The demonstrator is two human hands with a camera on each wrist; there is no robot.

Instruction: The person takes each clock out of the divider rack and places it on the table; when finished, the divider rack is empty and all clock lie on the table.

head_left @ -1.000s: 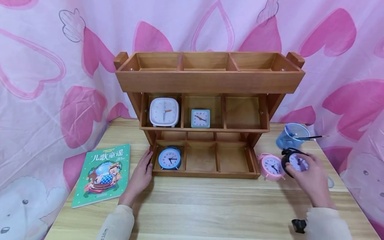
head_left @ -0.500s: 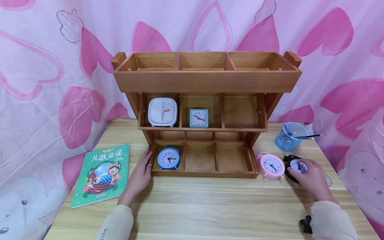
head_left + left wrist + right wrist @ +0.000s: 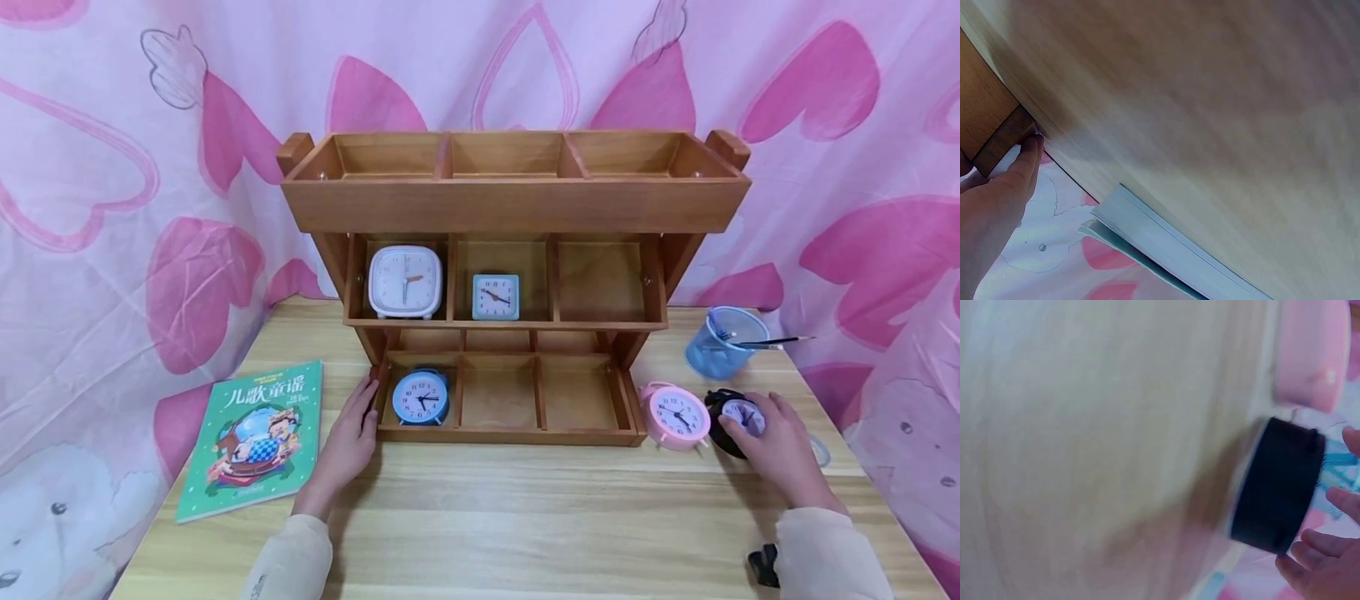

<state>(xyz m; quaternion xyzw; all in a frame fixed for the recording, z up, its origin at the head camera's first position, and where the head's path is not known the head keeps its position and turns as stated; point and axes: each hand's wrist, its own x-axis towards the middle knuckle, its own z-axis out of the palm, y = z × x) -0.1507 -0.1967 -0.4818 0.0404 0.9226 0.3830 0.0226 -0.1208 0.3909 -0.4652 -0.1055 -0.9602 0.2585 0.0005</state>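
In the head view, my left hand point(image 3: 348, 442) rests against the lower left end of the brown wooden shelf rack point(image 3: 510, 204), fingers straight along its side. The left wrist view shows those fingers point(image 3: 1029, 165) at the end board point(image 3: 1004, 140). At the right, my right hand point(image 3: 780, 442) is over a black alarm clock point(image 3: 720, 429) standing on the table. In the right wrist view, its loosely spread fingers point(image 3: 1329, 540) lie just above the clock's black casing point(image 3: 1279, 484). A pink alarm clock point(image 3: 660, 425) stands between the black one and the rack.
The rack holds a white clock point(image 3: 405, 283), a small teal square clock point(image 3: 495, 310) and a blue alarm clock point(image 3: 422, 400). A green book point(image 3: 255, 442) lies left. Behind the black clock stands a blue mesh pen cup point(image 3: 712, 354). Something small and black point(image 3: 763, 565) shows by the right sleeve.
My right hand has lowered the black alarm clock onto the table, a little to the right of the pink one, and its grip has loosened. My left hand has stayed at the rack.
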